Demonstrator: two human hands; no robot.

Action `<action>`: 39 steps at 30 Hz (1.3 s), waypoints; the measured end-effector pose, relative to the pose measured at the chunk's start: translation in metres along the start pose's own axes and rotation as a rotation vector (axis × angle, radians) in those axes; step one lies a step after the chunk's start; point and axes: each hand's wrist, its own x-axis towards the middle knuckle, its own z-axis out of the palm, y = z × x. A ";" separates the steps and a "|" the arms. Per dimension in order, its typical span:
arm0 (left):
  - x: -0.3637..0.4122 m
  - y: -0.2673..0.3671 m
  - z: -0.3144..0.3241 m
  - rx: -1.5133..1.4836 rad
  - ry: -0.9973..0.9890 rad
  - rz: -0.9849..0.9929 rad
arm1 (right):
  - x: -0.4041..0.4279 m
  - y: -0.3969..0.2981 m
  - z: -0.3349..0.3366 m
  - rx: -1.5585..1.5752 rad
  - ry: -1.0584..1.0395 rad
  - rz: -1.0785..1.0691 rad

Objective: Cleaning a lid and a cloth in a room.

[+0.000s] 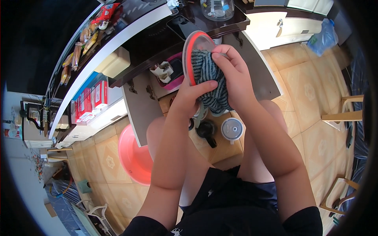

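My left hand [189, 98] grips the lower edge of a round clear lid [189, 59] with a red sealing ring, its thumb lying over a cloth. The cloth [209, 73] is knitted, dark with pale blue-grey stripes, and bunched against the lid's inner face. My right hand [237, 73] pinches the cloth at the lid's right edge with thumb and fingers. Below, on the floor between my legs, stand a black handled vessel [206, 129] and a lidded clear container [232, 129]. Other things under my hands are partly hidden.
Open cabinet doors [141, 106] flank my knees. Inside the cabinet sits a magenta basket [174, 84]. A glass jar [217, 10] and a dark flat device [183, 26] rest on the dark top. A pink basin [133, 159] stands left; a wooden stool [342, 116] is at right.
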 end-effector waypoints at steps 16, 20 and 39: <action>0.002 0.032 -0.048 -0.406 0.564 0.116 | 0.121 0.040 0.009 -1.247 0.071 -0.471; -0.004 0.035 -0.058 -0.458 0.574 0.099 | 0.147 0.071 0.002 -1.582 -0.010 -0.682; -0.016 0.046 -0.074 -0.440 0.675 0.013 | 0.190 0.090 -0.017 -1.837 0.062 -0.518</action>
